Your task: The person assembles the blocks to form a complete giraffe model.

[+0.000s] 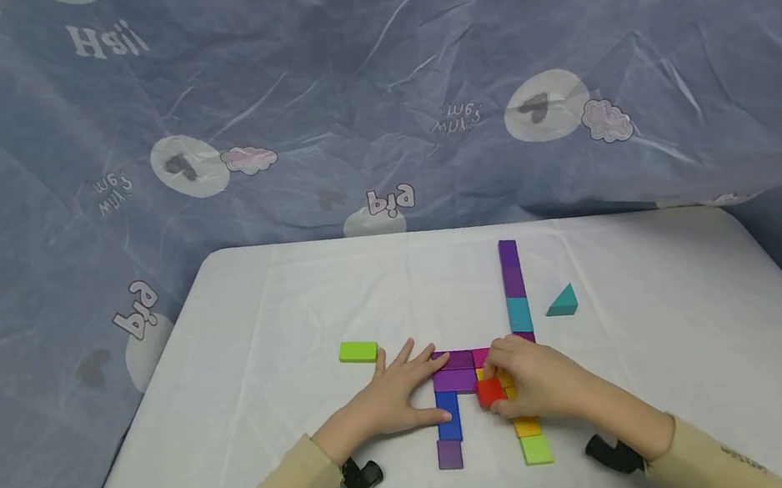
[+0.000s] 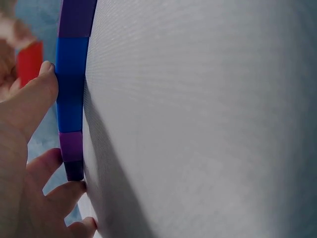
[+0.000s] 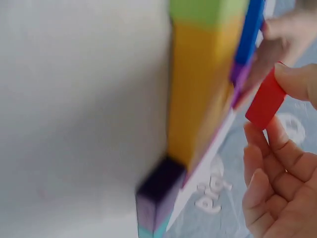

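Observation:
My right hand [image 1: 543, 377] pinches a small red block [image 1: 490, 393] between thumb and fingers, above the laid-out blocks. In the right wrist view the red block [image 3: 267, 100] appears clear of the blocks beneath. My left hand [image 1: 394, 395] lies with fingers spread at the left side of the layout. Its thumb touches a blue block [image 1: 448, 417] and its fingertips reach the purple blocks [image 1: 455, 382]. A violet block [image 1: 449, 454] adjoins the blue one. Below the right hand run orange blocks [image 1: 528, 427], ending in a lime block [image 1: 537, 450]; the hand partly hides them.
A column of purple blocks [image 1: 511, 268] and a light-blue block [image 1: 519, 314] extends toward the back. A teal triangular block [image 1: 563, 302] lies to its right. Another lime block [image 1: 358, 352] lies left of the layout on the white-covered table [image 1: 280, 311].

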`<state>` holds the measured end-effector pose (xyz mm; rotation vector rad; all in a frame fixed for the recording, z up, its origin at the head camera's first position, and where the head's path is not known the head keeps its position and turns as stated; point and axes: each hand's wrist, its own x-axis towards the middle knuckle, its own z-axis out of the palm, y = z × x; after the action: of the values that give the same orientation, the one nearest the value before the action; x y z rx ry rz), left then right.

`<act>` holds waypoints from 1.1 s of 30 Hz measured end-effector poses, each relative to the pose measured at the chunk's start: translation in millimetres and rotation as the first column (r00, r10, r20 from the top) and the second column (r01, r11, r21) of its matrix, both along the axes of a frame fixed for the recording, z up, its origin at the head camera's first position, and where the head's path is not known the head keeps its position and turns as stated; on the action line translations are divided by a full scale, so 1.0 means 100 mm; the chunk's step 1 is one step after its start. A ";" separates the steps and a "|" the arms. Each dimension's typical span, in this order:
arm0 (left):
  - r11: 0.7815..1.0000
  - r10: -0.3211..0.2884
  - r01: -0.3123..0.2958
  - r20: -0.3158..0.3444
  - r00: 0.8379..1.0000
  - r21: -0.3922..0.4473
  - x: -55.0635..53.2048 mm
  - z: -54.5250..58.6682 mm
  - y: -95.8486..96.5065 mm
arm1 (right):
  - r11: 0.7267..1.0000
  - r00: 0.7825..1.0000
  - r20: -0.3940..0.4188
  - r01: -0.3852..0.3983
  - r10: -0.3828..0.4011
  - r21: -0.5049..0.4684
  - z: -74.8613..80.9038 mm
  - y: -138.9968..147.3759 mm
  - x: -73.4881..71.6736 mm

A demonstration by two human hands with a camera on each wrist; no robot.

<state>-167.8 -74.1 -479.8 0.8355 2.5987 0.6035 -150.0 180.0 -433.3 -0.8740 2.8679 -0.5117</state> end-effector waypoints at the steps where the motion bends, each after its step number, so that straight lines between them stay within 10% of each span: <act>1: 1.000 0.003 -0.003 0.001 1.000 -0.002 0.00 0.00 0.00 | 1.000 1.000 0.015 0.025 -0.024 -0.014 0.03 0.01 -0.05; 12: 1.000 0.009 -0.009 -0.001 1.000 -0.017 -0.01 -0.01 -0.01 | 0.942 0.960 0.027 0.278 -0.278 -0.185 0.28 0.29 -0.91; 20: 1.000 -0.016 0.016 -0.021 1.000 -0.009 -0.01 -0.03 0.00 | 0.801 0.837 0.129 0.546 -0.532 -0.245 0.22 0.53 -1.52; 27: 1.000 -0.012 0.012 -0.015 1.000 0.001 0.00 -0.03 0.00 | 0.681 0.727 0.190 0.685 -0.660 -0.258 0.10 0.67 -1.75; 33: 1.000 -0.012 0.013 -0.010 1.000 0.014 -0.01 -0.05 -0.01 | 0.724 0.740 0.183 0.672 -0.648 -0.154 -0.10 0.76 -1.82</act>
<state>-168.7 -75.5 -484.6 0.8604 2.5988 0.6160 -331.7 256.5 -443.2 0.2308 2.9764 -0.9043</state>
